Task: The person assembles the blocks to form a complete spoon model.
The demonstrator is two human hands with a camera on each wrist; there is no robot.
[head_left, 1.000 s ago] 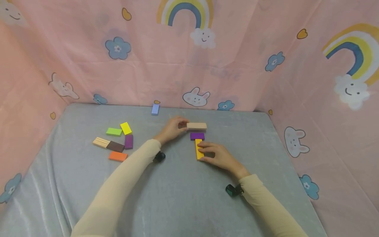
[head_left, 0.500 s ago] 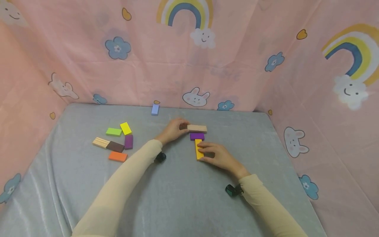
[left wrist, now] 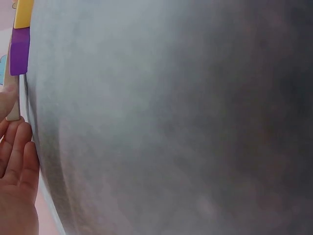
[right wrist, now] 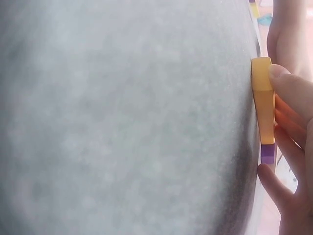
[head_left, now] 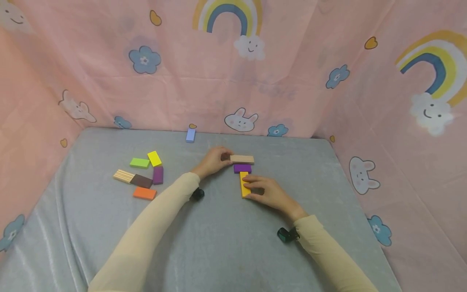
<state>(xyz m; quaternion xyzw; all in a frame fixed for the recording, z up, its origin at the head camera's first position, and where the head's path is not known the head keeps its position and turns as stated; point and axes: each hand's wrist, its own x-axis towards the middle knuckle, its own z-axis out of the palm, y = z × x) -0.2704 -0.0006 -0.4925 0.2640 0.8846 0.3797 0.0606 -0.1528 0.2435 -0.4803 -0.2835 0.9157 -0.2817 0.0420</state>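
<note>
In the head view my left hand (head_left: 213,162) pinches the left end of a plain wooden block (head_left: 242,159). That block lies crosswise just behind a purple block (head_left: 242,168), almost or fully against it. An orange-yellow block (head_left: 245,185) runs from the purple block toward me, forming a T with it. My right hand (head_left: 271,192) holds the yellow block from its right side, thumb near the close end and fingers farther along. The left wrist view shows the thumb (left wrist: 7,102) on the wooden block. In the right wrist view the thumb (right wrist: 279,72) presses the yellow block (right wrist: 264,110).
Left on the grey cloth-covered table (head_left: 219,251) lie a green block (head_left: 140,163), a yellow block (head_left: 155,158), a second purple block (head_left: 158,175), a brown block (head_left: 141,181), a striped wooden piece (head_left: 123,176) and an orange block (head_left: 144,193). A blue block (head_left: 190,135) sits at the back edge.
My left hand has brought the wooden block a little toward me, narrowing the gap to the purple block. The right hand and the yellow block stay in place.
</note>
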